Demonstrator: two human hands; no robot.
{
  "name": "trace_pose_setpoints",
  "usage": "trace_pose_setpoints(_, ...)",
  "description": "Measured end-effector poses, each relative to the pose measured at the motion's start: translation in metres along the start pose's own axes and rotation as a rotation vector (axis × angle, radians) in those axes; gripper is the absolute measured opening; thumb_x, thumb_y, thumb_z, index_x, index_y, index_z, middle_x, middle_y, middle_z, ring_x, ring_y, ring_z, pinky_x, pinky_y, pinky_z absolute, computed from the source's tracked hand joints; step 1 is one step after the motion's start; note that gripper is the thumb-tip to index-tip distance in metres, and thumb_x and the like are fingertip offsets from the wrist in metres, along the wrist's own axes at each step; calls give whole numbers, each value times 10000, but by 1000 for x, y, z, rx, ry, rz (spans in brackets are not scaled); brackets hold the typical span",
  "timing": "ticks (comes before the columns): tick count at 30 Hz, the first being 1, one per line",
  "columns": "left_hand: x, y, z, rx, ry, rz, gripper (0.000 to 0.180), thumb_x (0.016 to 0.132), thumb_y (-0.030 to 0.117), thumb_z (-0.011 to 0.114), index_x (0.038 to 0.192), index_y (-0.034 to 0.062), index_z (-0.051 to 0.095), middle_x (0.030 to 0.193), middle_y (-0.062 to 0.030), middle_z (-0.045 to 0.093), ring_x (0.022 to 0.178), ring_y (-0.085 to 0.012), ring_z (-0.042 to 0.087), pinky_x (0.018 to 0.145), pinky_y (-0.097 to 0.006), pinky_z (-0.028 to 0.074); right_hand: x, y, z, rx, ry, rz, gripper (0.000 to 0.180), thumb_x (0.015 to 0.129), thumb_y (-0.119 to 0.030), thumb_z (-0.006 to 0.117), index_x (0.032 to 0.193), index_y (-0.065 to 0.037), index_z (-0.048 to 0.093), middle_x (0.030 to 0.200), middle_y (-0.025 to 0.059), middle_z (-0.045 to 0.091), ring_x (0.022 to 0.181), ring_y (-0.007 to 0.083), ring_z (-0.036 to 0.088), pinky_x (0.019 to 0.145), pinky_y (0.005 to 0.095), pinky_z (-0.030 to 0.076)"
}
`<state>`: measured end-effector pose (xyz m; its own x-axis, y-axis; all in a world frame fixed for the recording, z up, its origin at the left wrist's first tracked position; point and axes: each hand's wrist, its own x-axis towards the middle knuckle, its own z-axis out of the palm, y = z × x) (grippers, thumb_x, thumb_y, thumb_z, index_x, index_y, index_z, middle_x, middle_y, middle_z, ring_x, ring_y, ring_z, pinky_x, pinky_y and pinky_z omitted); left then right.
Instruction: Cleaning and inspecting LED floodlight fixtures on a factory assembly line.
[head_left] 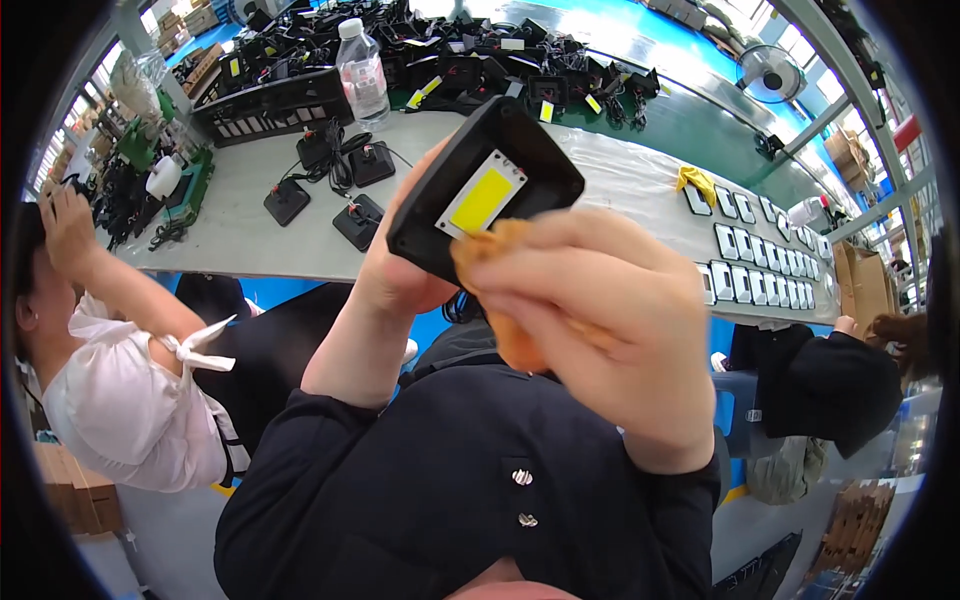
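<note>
My left hand (408, 270) is closed round the edge of a black lamp housing (540, 165), held up tilted above the table's near edge. A yellow LED panel (482, 200) on a white plate sits inside the housing. My right hand (610, 300), slightly blurred, pinches a crumpled orange cloth (490, 250). The cloth touches or nearly touches the housing's lower edge beside the panel, and part of it hangs below my fingers. The back of the housing and my left fingertips are hidden.
On the pale table (240, 235) lie several small black lamp parts (288, 202) with cables. Behind stand a water bottle (363, 80), a black crate (265, 110) and a heap of lamp parts. White-and-black units (760, 285) and a yellow cloth (697, 185) lie right. Co-workers sit either side.
</note>
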<state>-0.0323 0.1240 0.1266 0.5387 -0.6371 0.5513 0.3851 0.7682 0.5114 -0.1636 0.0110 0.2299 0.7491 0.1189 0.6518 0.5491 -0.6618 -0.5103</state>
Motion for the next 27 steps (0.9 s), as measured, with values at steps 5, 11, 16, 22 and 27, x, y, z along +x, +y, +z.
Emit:
trace_pose_setpoints(5,17,6,1,-353,-435,-127,1111,643,574,781,1476,71,246,1429,-280,353,1226,-493,452,1031,-554,384,-49,-9,-33,156,268,275,198,700,68,701,887,5,707,850,99,640,756,151,603,669,235,464)
trace_pose_setpoints(11,17,14,3,-258,-426,-179,1098,683,549,768,1495,92,188,1458,-310,277,1260,-534,390,1056,-574,349,-62,1,-34,107,258,268,204,703,78,696,899,20,699,873,101,639,763,149,594,669,222,451)
trace_pose_setpoints(16,12,15,9,-184,-367,-204,1125,683,556,760,1504,99,141,1474,-317,232,1278,-549,350,1068,-598,317,-67,0,-35,123,259,282,195,715,76,696,902,20,697,871,100,638,768,148,590,670,223,450)
trace_pose_setpoints(22,9,18,18,-131,-267,-240,1167,667,588,754,1506,99,107,1472,-319,231,1266,-552,364,1059,-600,330,-74,1,-38,143,306,317,189,722,76,696,904,24,695,873,96,631,785,142,580,680,224,446)
trace_pose_setpoints(27,11,15,17,-82,-275,-235,1190,649,607,754,1503,84,111,1467,-320,244,1262,-548,372,1059,-595,334,-74,2,-39,118,309,297,185,728,82,691,904,27,694,879,95,631,771,146,585,672,224,450)
